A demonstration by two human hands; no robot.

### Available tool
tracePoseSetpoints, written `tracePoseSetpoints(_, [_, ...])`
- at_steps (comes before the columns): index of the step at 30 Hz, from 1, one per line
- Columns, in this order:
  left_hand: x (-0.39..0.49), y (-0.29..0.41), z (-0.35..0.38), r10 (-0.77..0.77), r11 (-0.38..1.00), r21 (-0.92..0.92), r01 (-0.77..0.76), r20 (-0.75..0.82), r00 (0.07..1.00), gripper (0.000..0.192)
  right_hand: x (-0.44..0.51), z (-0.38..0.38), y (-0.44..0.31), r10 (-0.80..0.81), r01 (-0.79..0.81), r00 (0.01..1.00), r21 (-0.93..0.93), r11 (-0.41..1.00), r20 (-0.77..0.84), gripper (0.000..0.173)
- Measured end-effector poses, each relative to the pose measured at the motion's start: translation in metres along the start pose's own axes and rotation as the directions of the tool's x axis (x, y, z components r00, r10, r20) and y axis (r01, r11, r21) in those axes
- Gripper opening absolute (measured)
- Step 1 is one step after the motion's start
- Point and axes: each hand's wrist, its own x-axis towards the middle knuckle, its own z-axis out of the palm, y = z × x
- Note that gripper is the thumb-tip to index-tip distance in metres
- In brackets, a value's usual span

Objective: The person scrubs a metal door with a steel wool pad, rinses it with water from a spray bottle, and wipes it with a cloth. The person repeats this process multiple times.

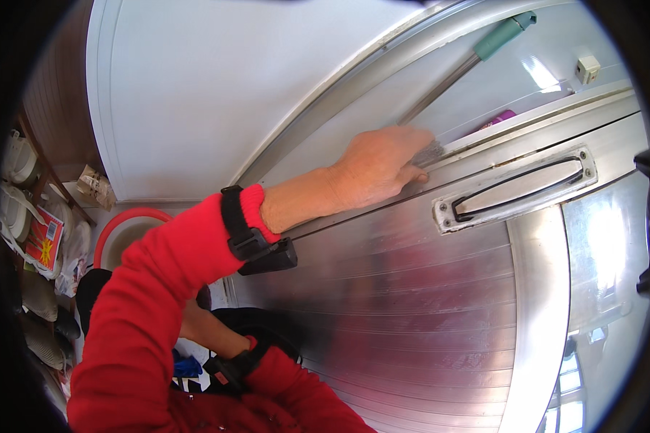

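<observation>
My left hand [371, 165] reaches across to the right in a red sleeve. Its fingers and thumb are closed around a grey metal scouring pad [429, 153], partly hidden by the fingers. Hand and pad are at the edge of a metal door [411, 281], along its seam with the frame, just up and left of the long pull handle [520, 187]. My right hand [191, 320] is low, close to my body; the left sleeve covers most of it, so its fingers do not show. Both wrists carry black straps with small black devices.
Behind the door edge leans a pole with a green grip [504, 37]. A purple item [498, 119] and a wall socket [588, 70] lie beyond. At left are a red-rimmed bucket [132, 219], a shoe rack [49, 168] with shoes and a red packet [45, 238], and a white panel [238, 81].
</observation>
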Motion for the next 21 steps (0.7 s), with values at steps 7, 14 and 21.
tracePoseSetpoints(7, [0.003,0.007,-0.006,-0.045,0.989,0.142,0.041,0.027,0.999,0.043,-0.019,-0.005,0.010,0.004,-0.003,1.000,-0.026,1.000,0.024,0.018])
tracePoseSetpoints(14, [0.024,0.015,-0.039,-0.034,0.968,0.247,0.032,0.004,0.999,0.033,-0.026,-0.005,0.009,-0.009,0.011,0.999,-0.035,0.999,0.048,0.017])
tracePoseSetpoints(21, [0.091,0.061,-0.027,0.274,0.959,0.144,-0.243,-0.267,0.924,0.014,-0.029,-0.008,0.014,-0.011,0.015,0.997,-0.055,0.998,0.070,0.017])
